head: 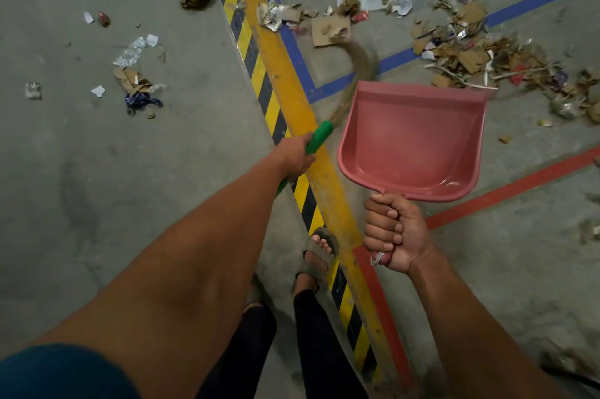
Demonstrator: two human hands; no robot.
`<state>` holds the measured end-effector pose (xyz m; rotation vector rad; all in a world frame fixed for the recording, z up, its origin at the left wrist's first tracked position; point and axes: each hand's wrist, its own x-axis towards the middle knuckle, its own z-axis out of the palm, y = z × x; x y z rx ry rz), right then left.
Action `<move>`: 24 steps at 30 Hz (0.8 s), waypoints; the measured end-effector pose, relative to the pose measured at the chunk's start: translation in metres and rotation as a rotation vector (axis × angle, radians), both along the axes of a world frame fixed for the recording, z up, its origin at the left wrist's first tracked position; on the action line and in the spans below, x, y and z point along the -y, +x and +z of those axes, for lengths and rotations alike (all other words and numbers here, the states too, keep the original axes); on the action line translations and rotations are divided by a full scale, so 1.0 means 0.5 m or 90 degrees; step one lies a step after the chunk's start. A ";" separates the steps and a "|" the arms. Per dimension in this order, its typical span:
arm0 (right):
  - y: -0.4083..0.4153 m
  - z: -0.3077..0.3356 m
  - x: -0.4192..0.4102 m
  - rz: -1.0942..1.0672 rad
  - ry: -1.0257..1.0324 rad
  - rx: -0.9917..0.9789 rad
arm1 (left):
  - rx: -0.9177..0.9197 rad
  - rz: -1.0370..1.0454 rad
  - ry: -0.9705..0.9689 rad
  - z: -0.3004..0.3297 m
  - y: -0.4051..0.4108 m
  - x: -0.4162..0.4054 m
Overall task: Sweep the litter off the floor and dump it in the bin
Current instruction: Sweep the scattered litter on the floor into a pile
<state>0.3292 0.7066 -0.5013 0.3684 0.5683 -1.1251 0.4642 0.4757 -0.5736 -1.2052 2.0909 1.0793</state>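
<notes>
The left hand (293, 156) grips the green handle of a broom (319, 137) whose blurred bristles curve toward a cardboard piece (329, 30) on the concrete floor (181, 145). The right hand (394, 233) grips the handle of a pink dustpan (412, 142), held above the floor with nothing in it. A litter pile (480, 54) lies beyond the dustpan's far edge; scattered scraps (136, 73) lie left of the yellow stripe (292, 90).

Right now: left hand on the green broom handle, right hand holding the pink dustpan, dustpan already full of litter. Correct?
One error. The head view shows the pink dustpan empty; the litter is still on the floor. The left hand does grip the green broom handle, and the right hand holds the dustpan.
</notes>
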 end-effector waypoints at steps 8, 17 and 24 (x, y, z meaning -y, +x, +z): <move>0.041 0.035 0.051 0.031 -0.013 -0.002 | -0.157 0.195 -0.079 0.018 0.153 -0.074; 0.177 0.044 0.101 0.108 -0.035 0.028 | 0.041 0.787 -0.232 0.005 0.469 -0.158; 0.314 0.019 0.150 0.162 -0.047 0.009 | 0.086 1.097 -0.060 -0.088 0.633 -0.064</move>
